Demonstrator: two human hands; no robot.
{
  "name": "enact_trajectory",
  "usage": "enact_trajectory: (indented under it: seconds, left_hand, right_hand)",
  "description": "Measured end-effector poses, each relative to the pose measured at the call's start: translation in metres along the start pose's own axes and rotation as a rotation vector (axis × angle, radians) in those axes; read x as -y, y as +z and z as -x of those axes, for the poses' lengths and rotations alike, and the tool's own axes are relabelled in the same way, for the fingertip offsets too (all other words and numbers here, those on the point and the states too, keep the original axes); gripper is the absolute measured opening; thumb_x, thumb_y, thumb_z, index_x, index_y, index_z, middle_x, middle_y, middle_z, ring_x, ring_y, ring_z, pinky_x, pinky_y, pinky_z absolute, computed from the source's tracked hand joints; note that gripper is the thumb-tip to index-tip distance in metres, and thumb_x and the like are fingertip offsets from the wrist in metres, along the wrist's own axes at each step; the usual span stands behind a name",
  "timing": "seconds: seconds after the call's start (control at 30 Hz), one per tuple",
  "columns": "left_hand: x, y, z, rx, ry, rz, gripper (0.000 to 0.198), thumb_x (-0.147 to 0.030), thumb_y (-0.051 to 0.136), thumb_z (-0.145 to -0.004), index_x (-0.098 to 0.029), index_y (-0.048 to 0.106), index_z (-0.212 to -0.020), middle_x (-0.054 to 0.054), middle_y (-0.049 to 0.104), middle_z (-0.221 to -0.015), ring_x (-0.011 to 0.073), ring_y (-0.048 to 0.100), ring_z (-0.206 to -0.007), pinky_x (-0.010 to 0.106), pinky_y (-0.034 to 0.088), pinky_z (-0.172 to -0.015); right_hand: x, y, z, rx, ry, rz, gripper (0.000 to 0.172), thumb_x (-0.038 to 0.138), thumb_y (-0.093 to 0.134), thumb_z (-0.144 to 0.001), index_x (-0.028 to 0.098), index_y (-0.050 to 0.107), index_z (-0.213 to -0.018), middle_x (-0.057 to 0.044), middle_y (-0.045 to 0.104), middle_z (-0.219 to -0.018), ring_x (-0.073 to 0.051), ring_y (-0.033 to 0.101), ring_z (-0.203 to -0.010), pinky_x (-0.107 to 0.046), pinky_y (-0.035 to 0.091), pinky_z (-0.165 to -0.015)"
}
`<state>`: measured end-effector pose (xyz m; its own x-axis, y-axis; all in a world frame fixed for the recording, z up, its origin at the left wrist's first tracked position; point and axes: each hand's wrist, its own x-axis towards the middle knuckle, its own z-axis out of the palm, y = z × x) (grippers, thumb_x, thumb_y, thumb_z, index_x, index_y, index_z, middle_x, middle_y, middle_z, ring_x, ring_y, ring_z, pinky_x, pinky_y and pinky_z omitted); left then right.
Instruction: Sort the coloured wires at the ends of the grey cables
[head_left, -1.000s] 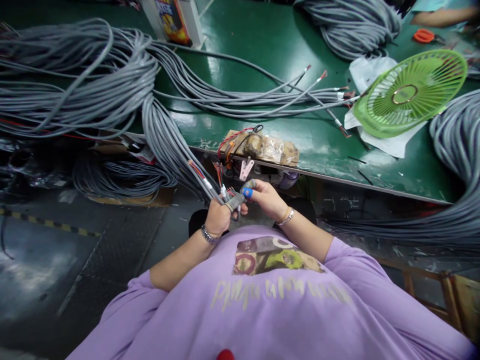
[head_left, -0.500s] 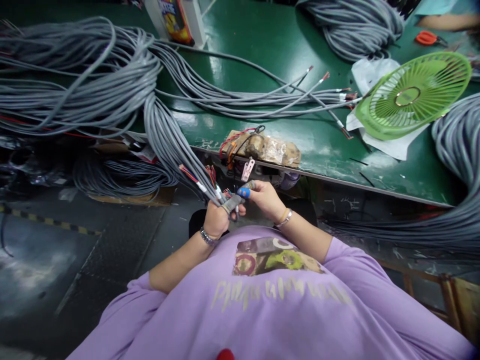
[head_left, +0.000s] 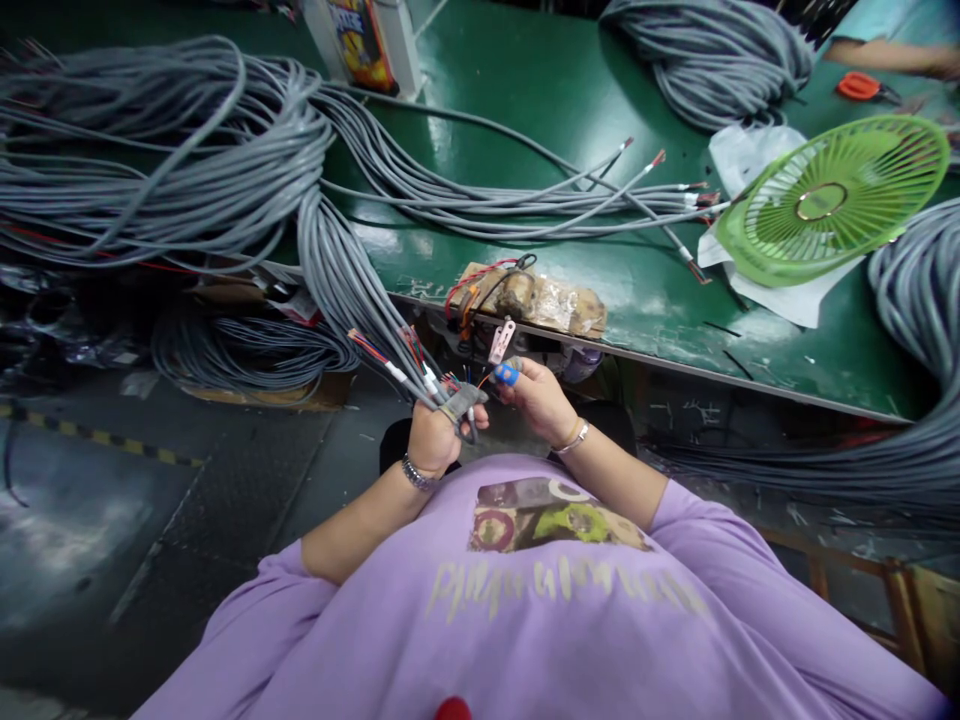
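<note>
My left hand [head_left: 442, 430], with a grey covering on the thumb, is closed around the ends of several grey cables [head_left: 356, 280] hanging over the bench edge. Coloured wires [head_left: 367, 347] stick out of their stripped ends. To its right, my right hand [head_left: 540, 398] pinches a thin wire [head_left: 487, 377] that runs from the cable in my left hand. Blue tape wraps one of its fingers. Just above the right hand, a small pale pink clip-like tool [head_left: 502, 341] hangs by the taped block [head_left: 555, 302] on the bench edge.
A green fan [head_left: 825, 200] stands on the green bench [head_left: 517, 60] at the right. Coiled grey cables [head_left: 720, 60] lie behind it, near orange-handled cutters [head_left: 859, 86] and another person's arm [head_left: 885, 55]. More cable ends [head_left: 525, 205] stretch across the bench. Bundled cable [head_left: 255, 355] lies below, left.
My right hand has moved slightly away from the left, and a thin wire now shows between them. The left hand keeps its hold. The view has shifted slightly.
</note>
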<state>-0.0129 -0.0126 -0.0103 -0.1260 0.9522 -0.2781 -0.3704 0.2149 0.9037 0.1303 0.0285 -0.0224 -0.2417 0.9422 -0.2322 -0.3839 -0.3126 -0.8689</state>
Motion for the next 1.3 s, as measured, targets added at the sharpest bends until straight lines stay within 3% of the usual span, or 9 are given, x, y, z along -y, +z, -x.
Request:
enact_trajectory:
  seconds: [0.13, 0.23, 0.3, 0.4, 0.5, 0.67, 0.87, 1.17, 1.3]
  left_hand:
    - [-0.005, -0.001, -0.001, 0.040, -0.001, -0.018, 0.029, -0.041, 0.077, -0.065, -0.014, 0.068, -0.066, 0.001, 0.062, -0.050, 0.0101, 0.057, -0.040, 0.018, 0.033, -0.036]
    - [-0.008, 0.000, -0.004, 0.097, -0.016, -0.033, 0.031, -0.043, 0.077, -0.064, -0.014, 0.067, -0.065, 0.001, 0.061, -0.048, 0.0097, 0.054, -0.038, 0.019, 0.032, -0.035]
    - [-0.010, 0.003, -0.006, 0.137, -0.032, -0.025, 0.033, -0.044, 0.078, -0.063, -0.014, 0.067, -0.065, 0.001, 0.061, -0.047, 0.0095, 0.053, -0.037, 0.019, 0.032, -0.035]
    - [-0.012, 0.008, -0.010, 0.171, -0.054, -0.002, 0.032, -0.044, 0.080, -0.062, -0.014, 0.068, -0.066, 0.001, 0.061, -0.046, 0.0090, 0.052, -0.036, 0.019, 0.033, -0.035]
    - [-0.012, 0.013, -0.014, 0.185, -0.063, 0.002, 0.032, -0.043, 0.080, -0.062, -0.013, 0.068, -0.064, 0.001, 0.060, -0.046, 0.0082, 0.052, -0.036, 0.018, 0.031, -0.035]
    - [-0.011, 0.016, -0.015, 0.185, -0.072, -0.022, 0.032, -0.042, 0.079, -0.061, -0.014, 0.065, -0.061, 0.001, 0.059, -0.044, 0.0076, 0.048, -0.034, 0.020, 0.031, -0.035]
    - [-0.008, 0.018, -0.017, 0.172, -0.091, -0.069, 0.032, -0.043, 0.079, -0.061, -0.013, 0.065, -0.062, 0.001, 0.058, -0.045, 0.0087, 0.052, -0.036, 0.019, 0.028, -0.035]
    - [-0.007, 0.011, -0.006, 0.135, -0.041, -0.085, 0.035, -0.046, 0.080, -0.060, -0.015, 0.064, -0.062, 0.002, 0.061, -0.047, 0.0104, 0.054, -0.037, 0.020, 0.032, -0.035]
    - [-0.007, 0.012, 0.001, 0.093, 0.004, -0.082, 0.032, -0.043, 0.079, -0.063, -0.014, 0.066, -0.064, 0.002, 0.063, -0.049, 0.0104, 0.056, -0.038, 0.019, 0.030, -0.035]
  right_hand:
    - [0.004, -0.009, -0.009, -0.035, 0.074, -0.140, 0.032, 0.044, 0.077, -0.068, 0.017, 0.061, -0.075, 0.004, 0.055, -0.063, -0.007, 0.044, -0.054, -0.020, 0.039, -0.051]
    - [0.012, -0.011, -0.021, -0.066, 0.172, -0.147, 0.044, 0.059, 0.069, -0.074, 0.016, 0.063, -0.080, 0.000, 0.060, -0.068, -0.008, 0.048, -0.055, -0.020, 0.042, -0.051]
    - [0.018, -0.007, -0.028, -0.009, 0.225, -0.126, 0.051, 0.066, 0.062, -0.078, 0.015, 0.064, -0.081, -0.001, 0.060, -0.069, -0.008, 0.050, -0.056, -0.019, 0.042, -0.050]
    - [0.023, 0.002, -0.034, 0.086, 0.204, -0.129, 0.054, 0.068, 0.061, -0.078, 0.015, 0.066, -0.085, -0.001, 0.061, -0.071, -0.008, 0.050, -0.056, -0.019, 0.043, -0.050]
    - [0.022, 0.009, -0.035, 0.100, 0.175, -0.185, 0.053, 0.067, 0.065, -0.076, 0.015, 0.068, -0.085, -0.001, 0.061, -0.070, -0.008, 0.049, -0.056, -0.020, 0.044, -0.051]
    - [0.019, 0.015, -0.034, -0.001, 0.129, -0.308, 0.049, 0.062, 0.074, -0.071, 0.014, 0.066, -0.077, 0.003, 0.055, -0.060, -0.006, 0.042, -0.052, -0.019, 0.040, -0.049]
    - [0.016, 0.020, -0.037, -0.104, 0.113, -0.324, 0.048, 0.061, 0.076, -0.069, 0.015, 0.063, -0.071, 0.002, 0.056, -0.058, -0.007, 0.044, -0.052, -0.021, 0.039, -0.050]
    - [0.024, 0.009, -0.026, 0.064, 0.292, -0.281, 0.059, 0.075, 0.054, -0.079, 0.017, 0.063, -0.082, -0.001, 0.061, -0.069, -0.009, 0.049, -0.055, -0.021, 0.044, -0.052]
    - [0.026, 0.006, -0.025, 0.099, 0.272, -0.264, 0.046, 0.063, 0.063, -0.080, 0.016, 0.064, -0.084, 0.000, 0.062, -0.071, -0.009, 0.051, -0.057, -0.021, 0.046, -0.052]
